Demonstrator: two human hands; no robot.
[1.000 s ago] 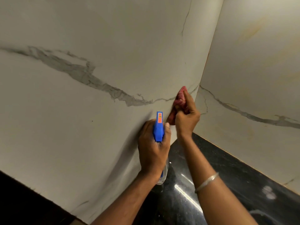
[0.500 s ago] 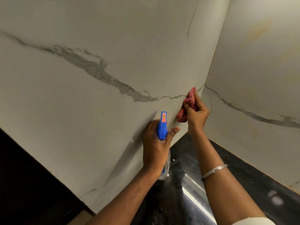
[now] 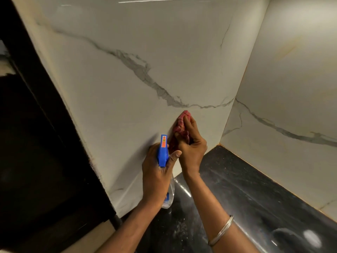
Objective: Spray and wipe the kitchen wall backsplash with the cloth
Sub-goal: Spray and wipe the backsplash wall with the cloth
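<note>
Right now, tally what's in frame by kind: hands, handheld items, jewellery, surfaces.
Hands: 2, left hand, right hand
Handheld items: 2, spray bottle, red cloth
Jewellery: 1, bangle
Surfaces: 2, marble backsplash, black countertop
Total: 7

Both hands, left [image 3: 156,172] and right [image 3: 191,148], are raised, fingers curled closed.
</note>
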